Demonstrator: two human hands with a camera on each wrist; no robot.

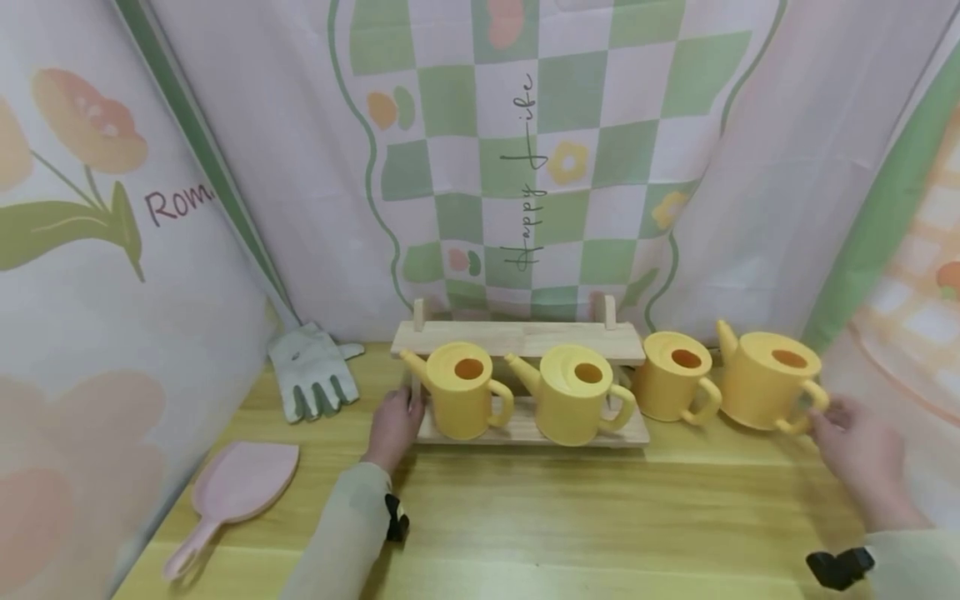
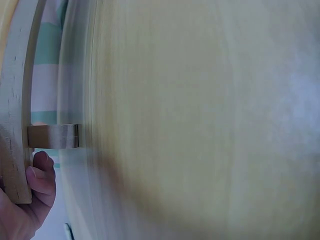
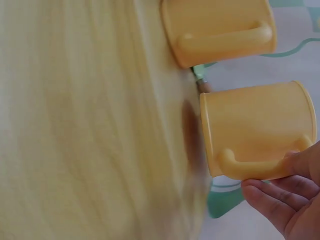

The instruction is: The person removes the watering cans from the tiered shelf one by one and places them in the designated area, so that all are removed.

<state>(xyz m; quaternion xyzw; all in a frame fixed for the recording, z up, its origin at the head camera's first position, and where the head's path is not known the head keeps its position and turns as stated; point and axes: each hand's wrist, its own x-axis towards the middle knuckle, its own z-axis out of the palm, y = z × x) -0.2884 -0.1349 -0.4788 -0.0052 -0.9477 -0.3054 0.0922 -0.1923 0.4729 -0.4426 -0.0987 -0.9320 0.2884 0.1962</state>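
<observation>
My left hand grips the left end of a two-tier wooden shelf rack; in the left wrist view its fingers curl round the end of a board. Two yellow watering cans stand upright on the lower tier, spouts to the left. Just right of the rack is another yellow watering can, its spout hidden. At the far right, my right hand pinches the handle of a yellow watering can. That can's base shows a shadow beside it on the tabletop.
A pale work glove lies on the wooden table at the back left. Nearer on that side lies a pink dustpan with its handle toward me. Printed curtains hang close behind the rack and along both sides.
</observation>
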